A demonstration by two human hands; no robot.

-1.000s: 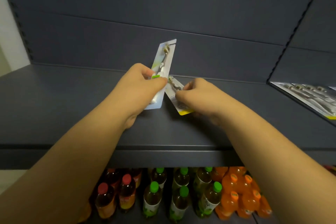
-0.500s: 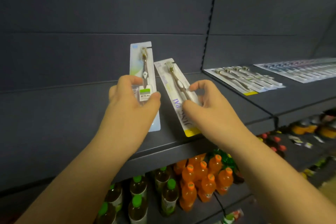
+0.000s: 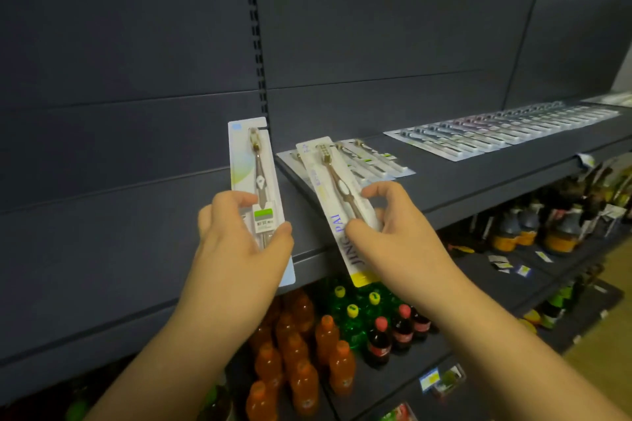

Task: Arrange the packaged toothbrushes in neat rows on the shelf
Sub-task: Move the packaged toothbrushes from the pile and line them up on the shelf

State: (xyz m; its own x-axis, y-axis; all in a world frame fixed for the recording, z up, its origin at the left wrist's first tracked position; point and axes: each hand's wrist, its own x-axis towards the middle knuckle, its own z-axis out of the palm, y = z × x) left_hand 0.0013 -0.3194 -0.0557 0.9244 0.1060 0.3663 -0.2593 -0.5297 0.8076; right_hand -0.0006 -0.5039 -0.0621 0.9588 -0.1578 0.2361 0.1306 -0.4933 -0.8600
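My left hand (image 3: 239, 249) grips a packaged toothbrush with a green label (image 3: 254, 167), held upright in front of the shelf's dividing post. My right hand (image 3: 393, 236) pinches a second packaged toothbrush with a yellow bottom edge (image 3: 333, 188), tilted, its top over the left end of the dark shelf (image 3: 478, 178). Just behind it a short row of packaged toothbrushes (image 3: 372, 161) lies flat on the shelf. Farther right a long neat row of packaged toothbrushes (image 3: 496, 133) covers the shelf.
Below the shelf stand orange drink bottles (image 3: 297, 352), green bottles (image 3: 355, 308) and dark cola bottles (image 3: 393, 335). More bottles (image 3: 547, 222) fill the lower shelves at the right. A slotted upright post (image 3: 256, 44) divides the back panel.
The view has swung right, bringing the rows of laid-out toothbrushes into view. Both hands carried their packages along to the right, and the right one now reaches the short row.
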